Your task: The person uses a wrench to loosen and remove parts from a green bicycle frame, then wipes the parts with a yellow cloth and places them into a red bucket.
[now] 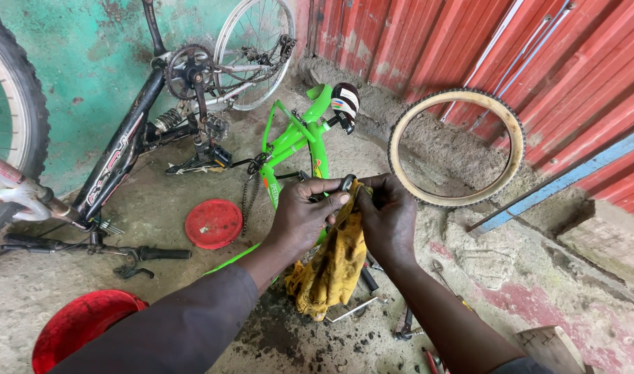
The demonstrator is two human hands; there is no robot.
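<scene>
Gripping a small dark part (346, 184) between both hands, the left hand (304, 213) is pinching it while the right hand (388, 215) is working a yellow rag (334, 263) around it, above the green bicycle frame (294, 138); firmer rag contact is advisable.

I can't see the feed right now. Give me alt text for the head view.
Both hands meet in the middle: the left hand and right hand pinch a small dark part wrapped in a yellow rag. Below lies a green bicycle frame on the dirt floor; a loose tyre leans on the red wall.
</scene>
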